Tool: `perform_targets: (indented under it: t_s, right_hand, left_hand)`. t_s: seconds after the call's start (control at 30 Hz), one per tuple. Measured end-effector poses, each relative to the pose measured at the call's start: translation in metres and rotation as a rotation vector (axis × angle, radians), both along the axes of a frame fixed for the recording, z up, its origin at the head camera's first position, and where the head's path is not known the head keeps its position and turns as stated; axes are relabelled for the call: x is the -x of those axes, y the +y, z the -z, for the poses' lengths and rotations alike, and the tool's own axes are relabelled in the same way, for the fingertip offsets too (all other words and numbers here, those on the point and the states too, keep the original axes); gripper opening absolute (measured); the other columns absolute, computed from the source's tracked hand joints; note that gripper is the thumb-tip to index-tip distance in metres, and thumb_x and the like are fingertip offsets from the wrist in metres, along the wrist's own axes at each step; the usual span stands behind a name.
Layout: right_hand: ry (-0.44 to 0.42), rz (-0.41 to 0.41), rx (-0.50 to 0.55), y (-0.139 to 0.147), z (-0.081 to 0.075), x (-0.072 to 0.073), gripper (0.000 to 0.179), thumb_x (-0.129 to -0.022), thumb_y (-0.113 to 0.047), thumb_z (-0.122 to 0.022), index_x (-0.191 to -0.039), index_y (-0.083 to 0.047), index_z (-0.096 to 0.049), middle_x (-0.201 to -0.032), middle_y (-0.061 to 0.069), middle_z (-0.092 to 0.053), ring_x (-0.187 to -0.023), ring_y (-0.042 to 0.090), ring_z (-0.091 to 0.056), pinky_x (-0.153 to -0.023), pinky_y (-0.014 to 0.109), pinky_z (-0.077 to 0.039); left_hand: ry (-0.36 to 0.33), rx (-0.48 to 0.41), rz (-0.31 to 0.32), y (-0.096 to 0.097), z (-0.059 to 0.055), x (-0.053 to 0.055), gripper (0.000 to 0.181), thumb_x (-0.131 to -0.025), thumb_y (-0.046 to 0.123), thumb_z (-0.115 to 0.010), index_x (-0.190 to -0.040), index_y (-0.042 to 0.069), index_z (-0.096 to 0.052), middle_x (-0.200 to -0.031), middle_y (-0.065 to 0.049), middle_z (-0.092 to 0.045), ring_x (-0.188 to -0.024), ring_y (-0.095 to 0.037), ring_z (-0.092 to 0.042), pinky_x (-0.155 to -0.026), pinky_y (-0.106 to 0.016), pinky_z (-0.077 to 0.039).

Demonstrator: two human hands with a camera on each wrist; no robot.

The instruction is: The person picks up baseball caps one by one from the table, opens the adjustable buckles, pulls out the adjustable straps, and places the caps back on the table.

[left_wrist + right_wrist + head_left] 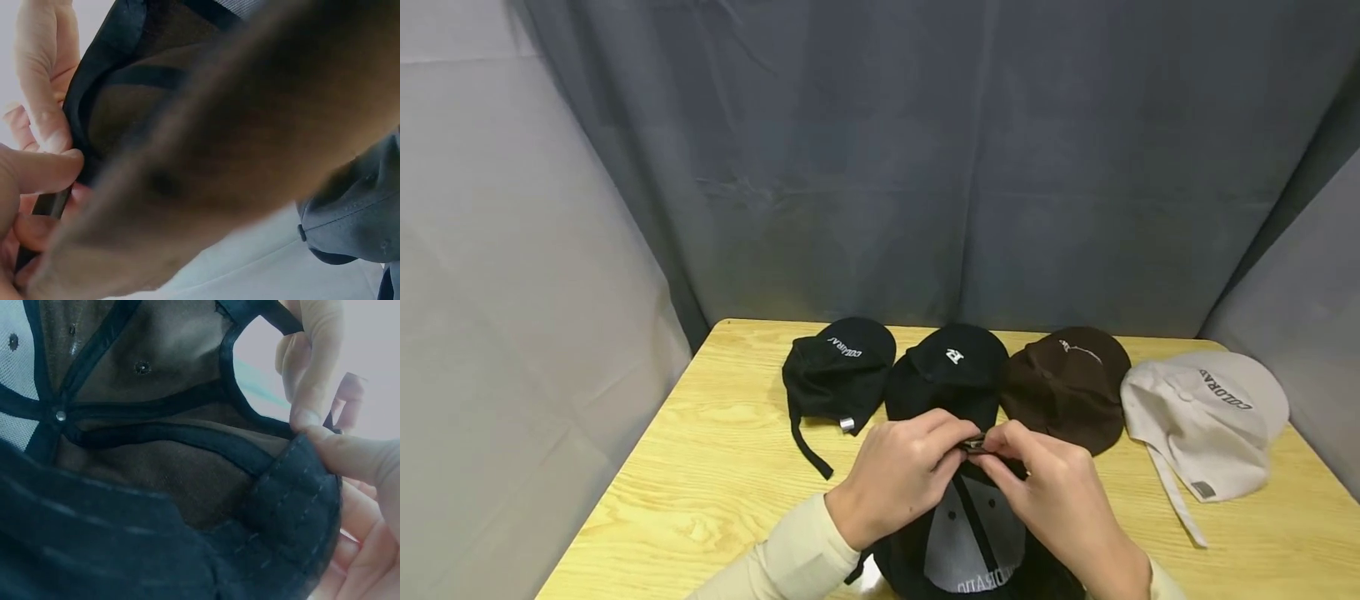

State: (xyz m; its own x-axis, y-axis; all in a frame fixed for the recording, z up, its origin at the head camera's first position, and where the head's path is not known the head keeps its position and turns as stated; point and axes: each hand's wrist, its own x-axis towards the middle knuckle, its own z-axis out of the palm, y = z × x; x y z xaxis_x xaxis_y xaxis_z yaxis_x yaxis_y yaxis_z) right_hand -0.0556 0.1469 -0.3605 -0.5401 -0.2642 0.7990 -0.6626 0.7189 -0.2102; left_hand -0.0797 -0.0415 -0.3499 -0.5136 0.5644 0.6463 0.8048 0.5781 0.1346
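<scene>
A black cap (940, 546) lies upside down before me, its lining showing and reversed lettering inside the front. At its back edge my left hand (898, 471) pinches the adjusting strap, beside a small metal buckle (973, 444). From the other side, my right hand (1060, 487) pinches the same strap end between thumb and fingers. In the right wrist view, the stitched sweatband (281, 494) sits under the right thumb (350, 453), and the fingertips of both hands meet at the strap opening. A blurred shape covers much of the left wrist view.
Along the back of the wooden table (700, 467) lie a black lettered cap (835, 375), a black cap with a white letter (947, 375), a brown cap (1063, 387) and a cream cap (1202, 417). Straps dangle from the outer two. Grey curtains (850, 167) surround the table.
</scene>
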Motion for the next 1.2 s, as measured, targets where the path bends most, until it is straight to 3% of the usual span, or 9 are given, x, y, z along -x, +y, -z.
perform_targets:
  t_s: [0.2, 0.4, 0.63, 0.9, 1.03, 1.13, 1.2]
  right_hand:
    - [-0.008, -0.016, 0.006, 0.003, 0.001, -0.001, 0.045, -0.098, -0.051, -0.042, -0.086, -0.014, -0.065, -0.075, -0.007, -0.069, -0.063, 0.002, -0.063, -0.061, 0.013, -0.050]
    - [-0.013, 0.000, 0.002, 0.005, -0.002, -0.002, 0.047, -0.099, -0.052, -0.040, -0.085, -0.014, -0.065, -0.074, -0.008, -0.070, -0.062, 0.002, -0.061, -0.059, 0.013, -0.048]
    - [-0.006, -0.016, -0.010, 0.005, -0.003, -0.003, 0.045, -0.099, -0.049, -0.042, -0.088, -0.013, -0.066, -0.077, -0.006, -0.071, -0.066, 0.005, -0.066, -0.064, 0.015, -0.052]
    - [-0.045, -0.036, -0.003, 0.006, -0.004, -0.007, 0.046, -0.099, -0.051, -0.040, -0.089, -0.016, -0.066, -0.078, -0.009, -0.070, -0.064, -0.001, -0.059, -0.060, 0.011, -0.046]
    - [-0.089, -0.019, -0.010, 0.009, -0.005, -0.013, 0.017, -0.088, -0.033, -0.074, -0.092, -0.017, -0.068, -0.081, -0.011, -0.070, -0.066, -0.002, -0.058, -0.060, 0.010, -0.045]
    - [-0.134, 0.002, -0.026, 0.012, -0.006, -0.021, 0.029, -0.074, -0.016, -0.086, -0.097, -0.018, -0.068, -0.087, -0.012, -0.069, -0.068, -0.003, -0.056, -0.061, 0.009, -0.044]
    - [-0.164, 0.020, -0.036, 0.013, -0.007, -0.027, 0.034, -0.072, -0.016, -0.087, -0.101, -0.018, -0.068, -0.094, -0.012, -0.069, -0.071, -0.002, -0.058, -0.064, 0.008, -0.046]
  left_hand:
    - [0.018, -0.018, -0.003, 0.003, 0.004, 0.001, 0.019, -0.086, 0.010, -0.073, -0.103, 0.017, -0.074, -0.094, 0.008, -0.070, -0.072, 0.001, -0.066, -0.055, -0.010, -0.047]
    - [0.015, -0.042, -0.002, 0.003, 0.001, 0.001, 0.018, -0.084, 0.011, -0.074, -0.101, 0.018, -0.075, -0.093, 0.008, -0.071, -0.075, 0.001, -0.067, -0.057, -0.012, -0.050]
    - [0.044, -0.013, -0.016, 0.001, -0.004, -0.001, 0.018, -0.084, 0.013, -0.076, -0.100, 0.019, -0.075, -0.092, 0.009, -0.071, -0.074, 0.002, -0.066, -0.058, -0.013, -0.050]
    - [0.041, -0.011, -0.015, -0.002, -0.006, -0.005, 0.017, -0.083, 0.010, -0.075, -0.097, 0.019, -0.075, -0.091, 0.010, -0.071, -0.071, 0.001, -0.065, -0.057, -0.013, -0.050]
    - [0.017, -0.028, 0.001, -0.003, -0.009, -0.008, 0.017, -0.083, 0.009, -0.075, -0.097, 0.019, -0.076, -0.091, 0.009, -0.072, -0.071, 0.000, -0.066, -0.058, -0.011, -0.049]
    - [0.011, -0.054, 0.013, -0.008, -0.015, -0.011, 0.017, -0.083, 0.007, -0.074, -0.096, 0.018, -0.075, -0.090, 0.008, -0.072, -0.071, 0.001, -0.066, -0.059, -0.011, -0.050]
    - [0.017, -0.072, 0.012, -0.013, -0.022, -0.014, 0.017, -0.083, 0.006, -0.074, -0.095, 0.018, -0.076, -0.090, 0.008, -0.072, -0.070, 0.001, -0.066, -0.059, -0.010, -0.050]
